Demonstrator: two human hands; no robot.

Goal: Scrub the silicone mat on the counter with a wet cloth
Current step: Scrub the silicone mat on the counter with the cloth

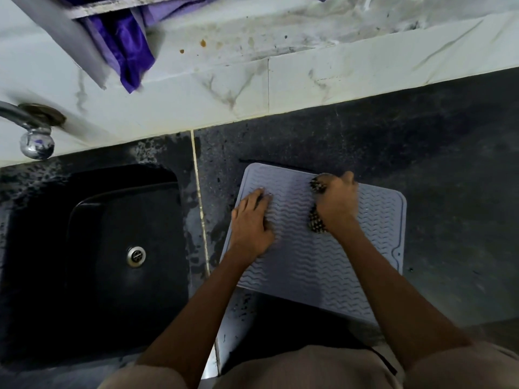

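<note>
A pale lavender silicone mat with wavy ridges lies on the dark counter, right of the sink. My left hand rests flat on the mat's left part, fingers spread, pressing it down. My right hand is closed around a dark cloth with light dots, pressed onto the mat near its far edge. Most of the cloth is hidden under the hand; bits show at its upper and lower left side.
A black sink with a metal drain sits to the left, a chrome tap above it. The dark counter runs right, wet-looking by the seam. Stained marble backsplash behind; purple fabric hangs at upper left.
</note>
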